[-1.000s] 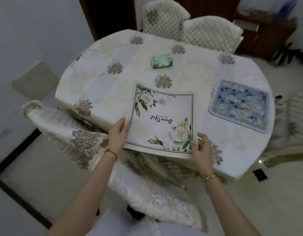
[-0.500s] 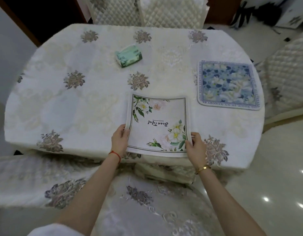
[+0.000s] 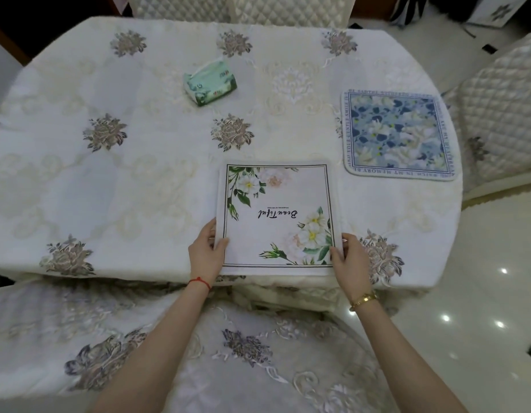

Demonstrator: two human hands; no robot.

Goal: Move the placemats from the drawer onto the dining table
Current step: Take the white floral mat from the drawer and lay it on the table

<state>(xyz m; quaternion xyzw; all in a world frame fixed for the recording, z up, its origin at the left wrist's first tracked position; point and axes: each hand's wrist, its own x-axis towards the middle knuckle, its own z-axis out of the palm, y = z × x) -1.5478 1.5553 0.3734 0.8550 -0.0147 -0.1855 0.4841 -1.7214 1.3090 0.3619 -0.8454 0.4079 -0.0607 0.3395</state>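
Two hands are holding the white mat (image 3: 277, 216) at its near corners: our left hand (image 3: 205, 254) and right hand (image 3: 352, 262) are each pinching an edge. It is lying on the desk (image 3: 139, 180), near the blue mat (image 3: 400, 134). We should be letting go gently, keeping it flat and straight.

Small print under script on white placemat (image 3: 276, 216) too tiny for reading. Left hand (image 3: 205, 254) fingers tucking under mat edge, hidden. Quilted chairs (image 3: 497, 114) running off frame edges.
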